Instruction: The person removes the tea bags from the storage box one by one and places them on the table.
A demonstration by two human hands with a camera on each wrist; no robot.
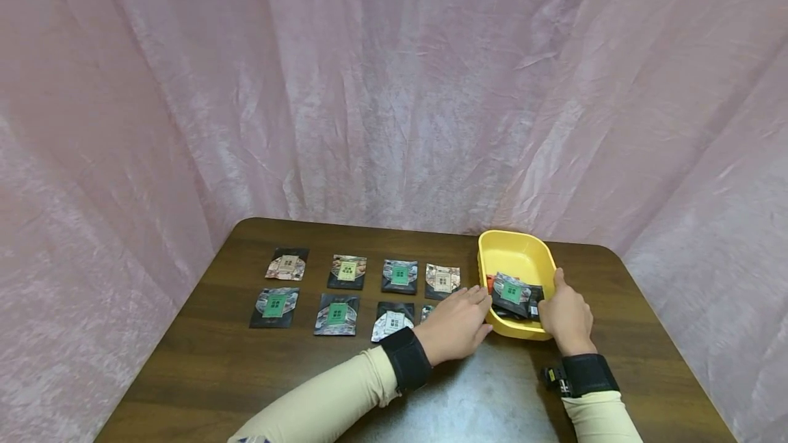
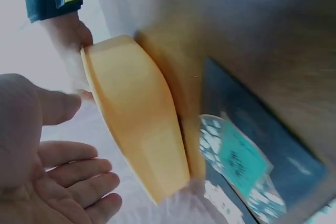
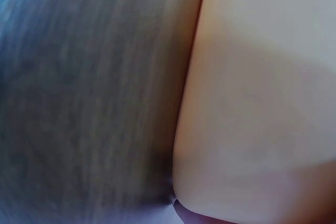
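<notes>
My right hand (image 1: 568, 313) grips the right rim of a yellow plastic basket (image 1: 520, 241) on the wooden table. Inside the basket, a dark packet with a green label (image 1: 512, 292) lies over other packets toward its near end. My left hand (image 1: 458, 323) is by the basket's left side, palm down. In the left wrist view, the fingers (image 2: 79, 174) of that hand are relaxed and hold nothing, beside the basket wall (image 2: 134, 98). One packet (image 1: 426, 311) is mostly hidden under the left hand. The right wrist view is blurred, mostly wood and a smooth pale surface.
Flat packets lie left of the basket in two rows. The far row runs from a brown packet (image 1: 287, 264) to a beige-labelled one (image 1: 442, 282); the near row includes a green-labelled packet (image 1: 274, 307) and a white-labelled one (image 1: 392, 322). A pink curtain (image 1: 394, 87) hangs behind the table.
</notes>
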